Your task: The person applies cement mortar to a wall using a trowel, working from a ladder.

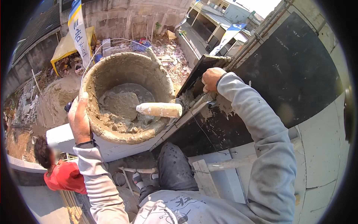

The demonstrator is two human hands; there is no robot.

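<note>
My left hand (80, 114) is closed on the near left rim of a mortar-crusted bucket (93, 125) with a thin wire handle. Inside it lies wet grey mortar (123, 127), and a trowel with a pale wooden handle (158, 109) rests in it, its handle over the right rim. To the right, my right hand (212, 79) is closed at the mortar-smeared edge (195, 100) beside a small upright dark panel (190, 78). A small bit of metal shows below that hand; what the fingers hold is too hidden to tell.
A person in red (65, 175) is at lower left, below me. A large black-coated surface (283, 63) fills the right, with rods (261, 33) along its upper edge. Wooden battens (201, 171) are by my legs. Beyond the white ledge (59, 136) are a rubble-strewn yard, flags and a yellow canopy (69, 41).
</note>
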